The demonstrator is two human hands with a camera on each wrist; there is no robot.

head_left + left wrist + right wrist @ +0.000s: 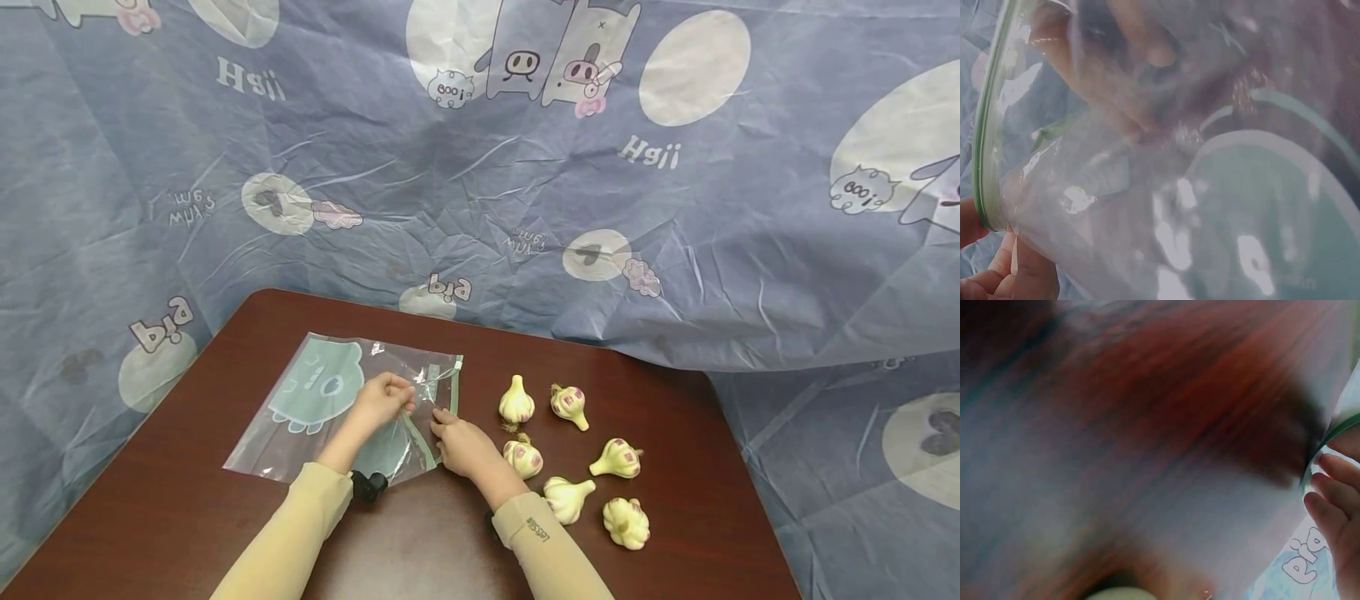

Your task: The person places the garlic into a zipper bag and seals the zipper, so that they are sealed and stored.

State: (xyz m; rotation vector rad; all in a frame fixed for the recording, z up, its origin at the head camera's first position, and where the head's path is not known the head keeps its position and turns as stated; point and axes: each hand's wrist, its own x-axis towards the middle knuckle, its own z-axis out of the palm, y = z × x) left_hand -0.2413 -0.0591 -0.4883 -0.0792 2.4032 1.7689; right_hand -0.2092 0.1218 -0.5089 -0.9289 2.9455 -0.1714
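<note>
A clear zip bag (262, 446) with a pale teal cartoon print and a green zip strip lies over the table's left half. Its mouth faces right, spread apart between the two hands. My left hand (384, 400) pinches the upper layer at the green strip; the left wrist view shows fingers and thumb (1025, 269) on that rim. At the near part of the mouth, my right hand (467, 446) holds the edge, with the green strip between thumb and fingers (1335, 500) in the right wrist view. Closest to that hand is a garlic bulb (523, 458).
Several more garlic bulbs lie right of the bag, among them one at the back (516, 403), one near my right sleeve (567, 498) and one at the front right (627, 523). The brown table (420, 542) meets a patterned blue cloth (465, 208) behind.
</note>
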